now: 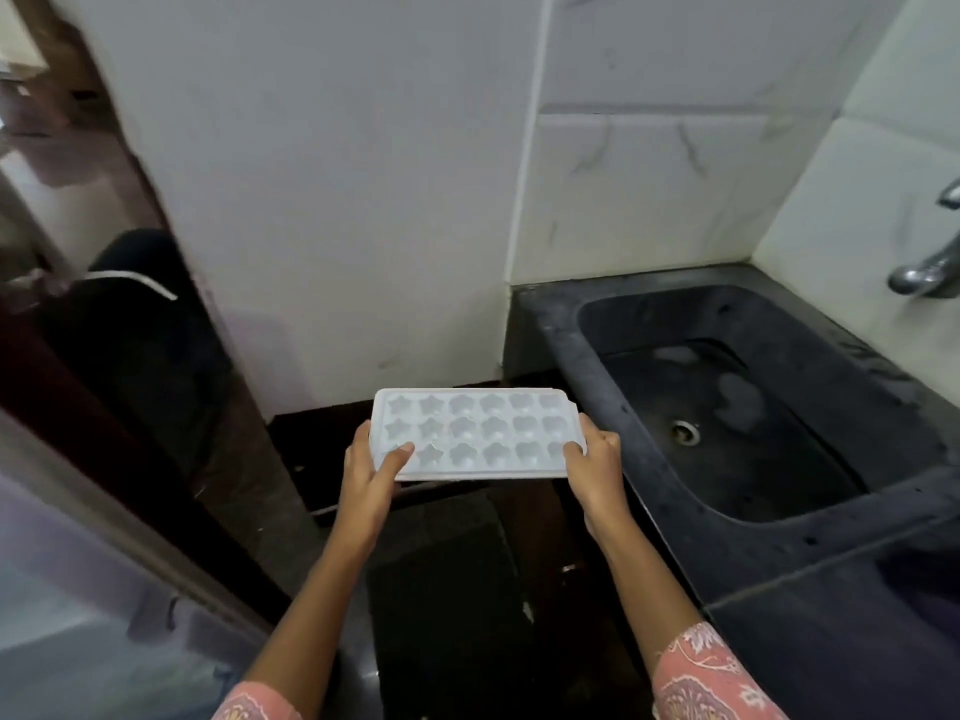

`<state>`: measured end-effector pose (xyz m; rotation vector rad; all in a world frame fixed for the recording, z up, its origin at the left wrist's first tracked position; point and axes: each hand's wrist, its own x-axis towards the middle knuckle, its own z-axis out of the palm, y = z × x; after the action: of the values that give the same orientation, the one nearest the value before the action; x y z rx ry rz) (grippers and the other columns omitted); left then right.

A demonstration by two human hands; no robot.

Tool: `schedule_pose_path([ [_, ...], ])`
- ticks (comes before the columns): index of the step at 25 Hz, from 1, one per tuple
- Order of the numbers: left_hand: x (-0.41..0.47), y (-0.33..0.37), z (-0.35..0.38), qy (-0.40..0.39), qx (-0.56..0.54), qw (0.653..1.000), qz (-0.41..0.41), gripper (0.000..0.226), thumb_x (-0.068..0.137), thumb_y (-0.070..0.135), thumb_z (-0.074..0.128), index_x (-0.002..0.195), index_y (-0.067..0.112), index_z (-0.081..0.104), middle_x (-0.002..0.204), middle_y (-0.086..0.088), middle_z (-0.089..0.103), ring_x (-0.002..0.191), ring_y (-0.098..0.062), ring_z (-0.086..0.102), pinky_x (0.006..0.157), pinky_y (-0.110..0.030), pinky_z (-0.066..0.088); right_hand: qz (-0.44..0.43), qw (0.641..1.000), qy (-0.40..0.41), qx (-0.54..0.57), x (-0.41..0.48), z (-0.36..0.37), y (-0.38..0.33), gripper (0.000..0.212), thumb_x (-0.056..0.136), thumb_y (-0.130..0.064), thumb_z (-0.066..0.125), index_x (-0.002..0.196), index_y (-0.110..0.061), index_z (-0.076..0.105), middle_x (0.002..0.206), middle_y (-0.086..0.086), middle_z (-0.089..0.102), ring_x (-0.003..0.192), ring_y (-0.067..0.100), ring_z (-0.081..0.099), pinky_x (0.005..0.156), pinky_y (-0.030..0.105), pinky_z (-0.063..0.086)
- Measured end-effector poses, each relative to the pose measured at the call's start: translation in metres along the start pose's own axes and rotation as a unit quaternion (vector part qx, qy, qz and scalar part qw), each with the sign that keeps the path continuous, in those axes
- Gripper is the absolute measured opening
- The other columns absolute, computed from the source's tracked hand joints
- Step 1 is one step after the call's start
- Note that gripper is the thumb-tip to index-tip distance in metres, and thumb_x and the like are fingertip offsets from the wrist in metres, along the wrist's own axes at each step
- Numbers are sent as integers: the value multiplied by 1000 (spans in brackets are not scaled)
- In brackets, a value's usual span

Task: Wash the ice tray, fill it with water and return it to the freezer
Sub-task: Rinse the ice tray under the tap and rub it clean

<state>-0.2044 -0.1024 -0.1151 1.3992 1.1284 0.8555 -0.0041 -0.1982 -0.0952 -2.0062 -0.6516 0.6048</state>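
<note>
Far left: pale lilac panel (pixel 78 589), blurred. My left hand (pixel 371 470) grips the left short end of the ice tray (pixel 483 433), thumb on top over the near corner cell, fingers under the rim.

I hold the tray roughly level in the air over the dark floor (pixel 441 589), between the lilac panel and the sink, just left of the sink counter, not over the basin. Cells look empty, though the plastic is too pale and blurred to be sure.

Tray look: white translucent plastic, rectangular, three rows of six cells, star shapes in the left two columns, rounder shapes in the rest.

My right hand (pixel 597 465) grips the right short end, thumb on top, fingers curled underneath. Pink patterned sleeves (pixel 711 672) at the bottom edge.

Right: dark stone sink (pixel 550 345), pale patches on the basin floor around a metal drain (pixel 684 431). A chrome tap (pixel 930 272) sticks out from the tiled wall (pixel 649 174), above the basin's far right side.
</note>
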Motion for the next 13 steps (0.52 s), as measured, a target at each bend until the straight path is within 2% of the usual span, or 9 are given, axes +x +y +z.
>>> schedule_pose_path([
  [3, 29, 14, 26, -47, 17, 999, 13, 65, 77, 42, 57, 135, 21, 37, 127, 2, 35, 115, -20, 46, 97, -41, 44, 19, 999, 49, 15, 13, -15, 1, 46, 93, -6, 36, 138, -14, 40, 114, 5, 33, 96, 16, 46, 92, 27, 42],
  [6, 49, 22, 58, -93, 35, 994, 35, 76, 70, 46, 53, 139, 18, 34, 128, 0, 34, 114, -17, 43, 95, -35, 41, 54, 994, 95, 22, 23, -31, 8, 52, 95, -8, 36, 145, -16, 28, 115, 1, 29, 88, 11, 43, 80, 19, 35],
  [8, 59, 23, 83, -122, 36, 991, 44, 73, 75, 42, 57, 140, 18, 34, 130, -2, 34, 114, -16, 41, 93, -32, 38, 80, 988, 129, 35, 28, -43, 16, 53, 95, -7, 36, 146, -15, 26, 116, 1, 28, 87, 10, 43, 80, 17, 33],
  [10, 68, 25, 110, -155, 43, 986, 52, 64, 86, 31, 61, 141, 18, 31, 134, -4, 33, 115, -13, 38, 93, -30, 35, 99, 980, 166, 44, 36, -57, 26, 53, 94, -6, 36, 146, -15, 27, 115, 2, 28, 91, 12, 43, 85, 17, 32],
  [13, 86, 28, 148, -199, 55, 977, 53, 60, 89, 20, 58, 142, 18, 30, 137, -3, 32, 113, -9, 35, 92, -28, 32, 128, 968, 210, 59, 52, -77, 37, 53, 94, -5, 36, 146, -16, 27, 116, 2, 29, 93, 14, 44, 89, 19, 34],
])
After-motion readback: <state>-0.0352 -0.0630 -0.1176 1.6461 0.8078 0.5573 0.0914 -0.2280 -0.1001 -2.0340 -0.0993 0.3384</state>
